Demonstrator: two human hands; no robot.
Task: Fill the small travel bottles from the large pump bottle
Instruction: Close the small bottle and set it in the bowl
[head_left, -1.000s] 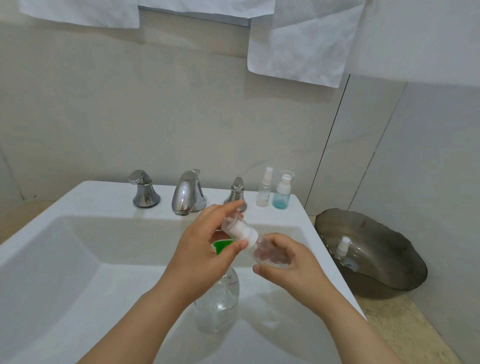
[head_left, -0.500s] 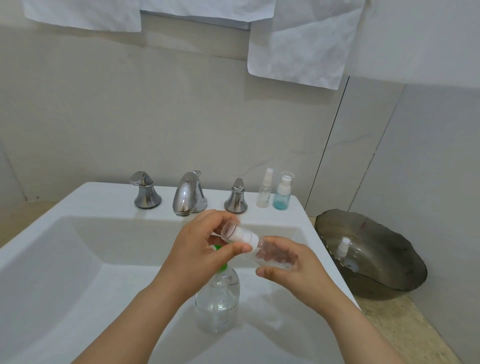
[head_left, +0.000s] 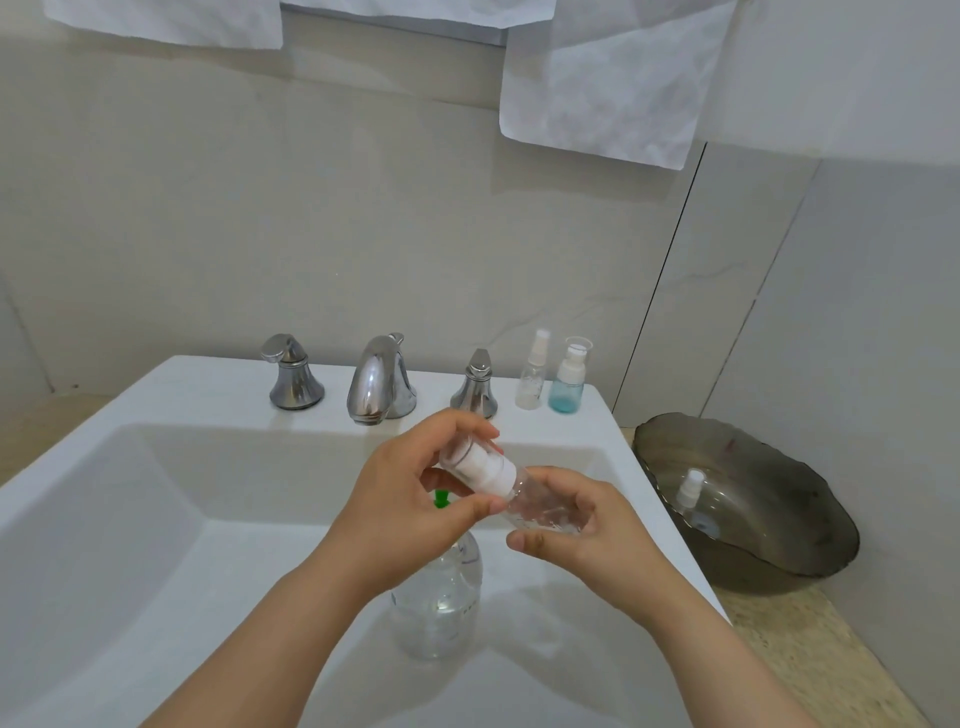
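Note:
Over the sink, my right hand (head_left: 582, 525) grips the body of a small clear travel bottle (head_left: 540, 512), tilted with its top pointing up and left. My left hand (head_left: 410, 499) pinches its white pump cap (head_left: 480, 465) between thumb and fingers. Below my hands the large clear pump bottle (head_left: 439, 597) stands in the basin, its green pump (head_left: 441, 499) mostly hidden by my left hand. Two more small bottles stand on the sink's back right corner: a clear spray bottle (head_left: 532, 371) and a blue-tinted one (head_left: 569, 376).
The white sink (head_left: 156, 467) has a chrome faucet (head_left: 379, 382) with two handles (head_left: 291, 374) (head_left: 475, 384) at the back. A dark glass bowl (head_left: 769, 519) to the right holds another small spray bottle (head_left: 691, 488). White cloths (head_left: 613, 78) hang above on the wall.
My left hand has shifted its grip round the white cap, fingers moving over the top. The bottle stays tilted in my right hand, a little lower over the basin.

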